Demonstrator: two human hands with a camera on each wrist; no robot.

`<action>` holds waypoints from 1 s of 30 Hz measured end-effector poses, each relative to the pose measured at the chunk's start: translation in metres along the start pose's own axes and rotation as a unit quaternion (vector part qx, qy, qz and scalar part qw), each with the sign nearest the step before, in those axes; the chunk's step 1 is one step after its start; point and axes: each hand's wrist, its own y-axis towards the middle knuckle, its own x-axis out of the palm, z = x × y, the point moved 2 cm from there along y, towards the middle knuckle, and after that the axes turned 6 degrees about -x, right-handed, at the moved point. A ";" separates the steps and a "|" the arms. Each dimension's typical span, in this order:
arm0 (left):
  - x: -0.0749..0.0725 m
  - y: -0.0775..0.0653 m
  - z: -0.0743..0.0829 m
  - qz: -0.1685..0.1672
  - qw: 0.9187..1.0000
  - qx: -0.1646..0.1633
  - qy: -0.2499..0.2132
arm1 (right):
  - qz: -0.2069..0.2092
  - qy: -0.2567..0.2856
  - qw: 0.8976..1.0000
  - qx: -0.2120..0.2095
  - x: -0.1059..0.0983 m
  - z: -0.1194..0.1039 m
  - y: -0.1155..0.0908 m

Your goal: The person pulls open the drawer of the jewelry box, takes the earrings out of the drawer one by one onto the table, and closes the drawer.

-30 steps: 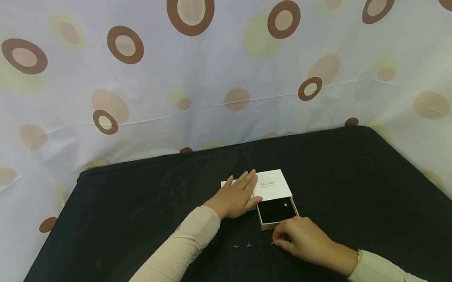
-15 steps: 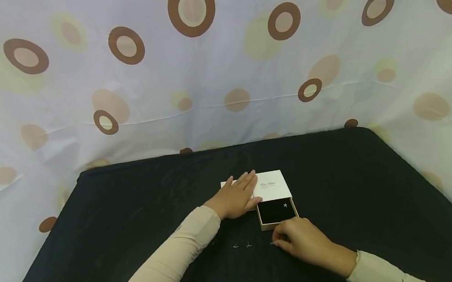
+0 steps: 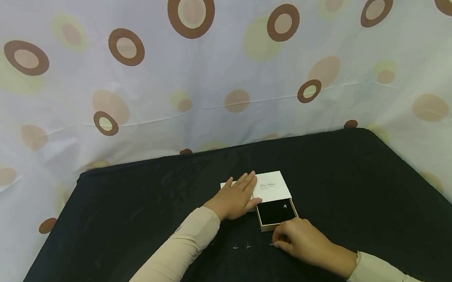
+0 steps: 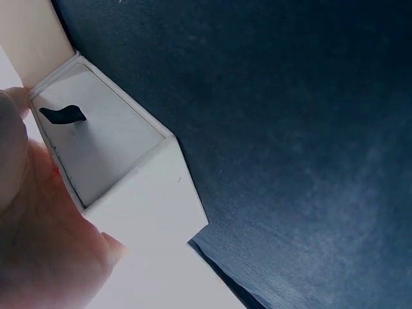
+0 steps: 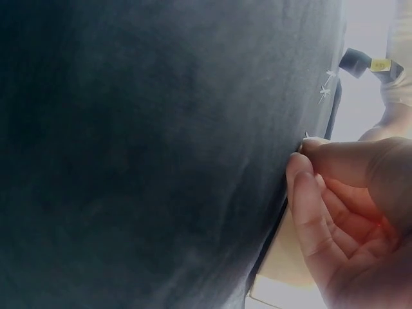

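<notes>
The left hand (image 3: pixel 234 200) lies palm down across a white box (image 3: pixel 224 184), which it mostly covers. Its fingers are straight and a little apart, and they reach the edge of the open box (image 3: pixel 272 190) just to the right; the thumb points toward that box too. In the left wrist view, a dark tab (image 4: pixel 63 115) sticks out from the pale end of a white box beside the palm.

The open box has a white top with dark script lettering, and its tan drawer (image 3: pixel 270 227) juts out toward the person. The drawer has a black lining (image 3: pixel 272 213), and 1 star stud (image 3: pixel 285 206) sits on it near the right side.

The right hand (image 3: pixel 304 240) is just in front of the drawer, with its thumb and forefinger together, pinching 1 small stud (image 3: pixel 271 244) at their tips, close to the cloth. To its left, 2 silver studs (image 3: pixel 241 247) lie near each other on the black cloth (image 3: pixel 358 182); the right wrist view shows them as star-shaped.

Both arms wear cream sleeves (image 3: pixel 168 262). A dark block (image 5: pixel 355 63) with a yellow label shows beside the left sleeve. Behind the table hangs a pale curtain (image 3: pixel 218 68) printed with brown rings and spots.
</notes>
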 end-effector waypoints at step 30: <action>0.001 0.001 0.000 -0.001 1.000 -0.001 0.001 | 0.135 -0.085 0.985 0.069 -0.034 -0.008 0.004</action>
